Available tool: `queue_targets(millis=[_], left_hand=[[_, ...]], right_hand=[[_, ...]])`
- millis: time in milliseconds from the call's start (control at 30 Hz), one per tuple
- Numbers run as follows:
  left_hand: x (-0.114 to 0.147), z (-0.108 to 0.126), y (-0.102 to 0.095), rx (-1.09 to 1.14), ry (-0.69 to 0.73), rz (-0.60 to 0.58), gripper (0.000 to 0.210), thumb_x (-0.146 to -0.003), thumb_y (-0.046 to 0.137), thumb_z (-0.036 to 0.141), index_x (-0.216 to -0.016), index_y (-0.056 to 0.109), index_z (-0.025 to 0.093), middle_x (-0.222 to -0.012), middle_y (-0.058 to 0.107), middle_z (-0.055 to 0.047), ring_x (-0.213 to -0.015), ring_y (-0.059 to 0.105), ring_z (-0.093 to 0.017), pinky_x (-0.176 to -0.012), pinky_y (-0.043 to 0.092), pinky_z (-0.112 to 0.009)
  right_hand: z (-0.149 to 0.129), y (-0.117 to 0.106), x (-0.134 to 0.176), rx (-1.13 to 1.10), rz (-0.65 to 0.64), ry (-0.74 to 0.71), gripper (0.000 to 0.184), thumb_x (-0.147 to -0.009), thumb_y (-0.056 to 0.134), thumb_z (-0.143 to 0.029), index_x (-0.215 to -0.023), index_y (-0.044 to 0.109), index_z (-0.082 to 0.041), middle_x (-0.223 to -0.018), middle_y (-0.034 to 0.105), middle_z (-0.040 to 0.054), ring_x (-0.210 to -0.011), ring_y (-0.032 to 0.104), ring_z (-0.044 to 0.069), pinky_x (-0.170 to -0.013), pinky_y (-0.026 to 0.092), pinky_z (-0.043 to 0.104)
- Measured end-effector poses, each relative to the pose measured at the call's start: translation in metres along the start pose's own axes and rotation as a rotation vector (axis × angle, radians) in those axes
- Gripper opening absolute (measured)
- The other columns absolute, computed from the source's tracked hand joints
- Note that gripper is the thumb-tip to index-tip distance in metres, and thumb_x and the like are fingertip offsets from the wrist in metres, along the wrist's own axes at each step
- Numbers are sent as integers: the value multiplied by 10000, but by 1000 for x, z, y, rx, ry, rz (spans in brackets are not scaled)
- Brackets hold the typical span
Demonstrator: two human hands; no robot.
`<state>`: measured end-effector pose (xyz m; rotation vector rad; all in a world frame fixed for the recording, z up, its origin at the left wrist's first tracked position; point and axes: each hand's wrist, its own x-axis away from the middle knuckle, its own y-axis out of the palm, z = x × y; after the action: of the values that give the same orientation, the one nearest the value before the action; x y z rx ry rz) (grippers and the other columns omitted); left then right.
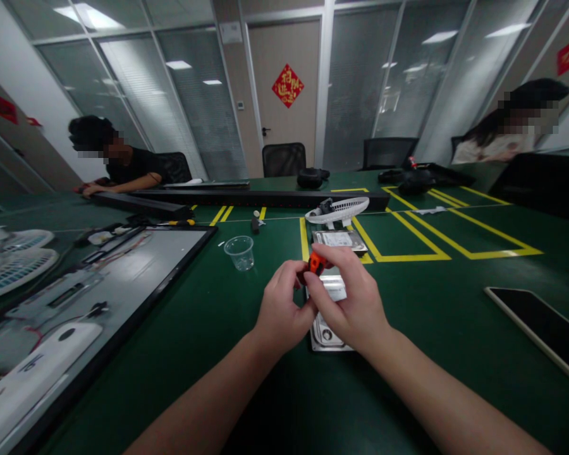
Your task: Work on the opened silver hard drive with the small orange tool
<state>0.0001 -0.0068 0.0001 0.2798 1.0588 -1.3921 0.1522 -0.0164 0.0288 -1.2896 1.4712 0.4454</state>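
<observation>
Above the table my two hands meet, fingertips pinched together around a small orange-and-black tool. My right hand grips it from the right with thumb and fingers. From the left, my left hand closes on its lower end; the fingers partly cover that end, and the tool's tip cannot be made out. Beneath both hands lies a silver hard drive, its middle partly hidden by them. Just beyond, a second hard drive lies flat near a white round fan part.
A clear plastic cup stands left of my hands. An opened flat panel with exposed parts fills the left side. At right lies a tablet-like device. Long black bars cross the table's far side. Two people sit beyond.
</observation>
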Motion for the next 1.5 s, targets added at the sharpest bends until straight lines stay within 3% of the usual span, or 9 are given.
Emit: queue_targets(millis=[200,400,700,967,1267,1500], left_hand=[[-1,3,1,5,25,-18,145,-938,591,157,-1073,584,209,-916,618,-21,-795,565,-168,-728,457,-301],[1,1,1,8,13,13,316,-858,656,132,-1150,560,204,-991,634,-33,-827,581,-174,-758,480,-301],[-1,3,0,4,37,-30,125,-921,579,140,-1029,574,202,-923,609,-27,-801,561,-170,-719,445,-290],[0,1,0,0,10,12,307,-859,645,126,-1142,561,211,-987,641,-36,-827,591,-179,-750,485,-308],[0,3,0,14,18,-31,161,-943,590,162,-1098,579,206,-946,626,-29,-819,584,-173,-742,468,-304],[1,1,0,4,4,9,256,-890,642,143,-1123,565,215,-982,636,-27,-828,587,-172,-751,479,-300]], right_hand=[[0,0,1,-34,-24,-9,467,-989,558,-136,-1442,516,-239,-1238,686,80,-1128,659,221,-985,565,406],[1,2,1,1,11,-1,432,-963,628,-159,-1382,549,-230,-1168,665,87,-1054,655,225,-936,574,415],[-2,0,-1,-17,-38,-20,499,-981,590,-140,-1466,503,-215,-1282,668,105,-1166,647,231,-1014,555,410],[0,2,-1,7,-5,-11,441,-972,635,-165,-1403,552,-205,-1186,680,96,-1076,666,221,-957,575,388],[-2,0,0,-14,-47,-22,475,-1000,555,-138,-1467,505,-214,-1232,694,87,-1134,654,220,-980,558,392],[0,0,-1,5,-12,-18,441,-979,622,-161,-1409,542,-211,-1161,689,80,-1027,652,212,-929,566,385]])
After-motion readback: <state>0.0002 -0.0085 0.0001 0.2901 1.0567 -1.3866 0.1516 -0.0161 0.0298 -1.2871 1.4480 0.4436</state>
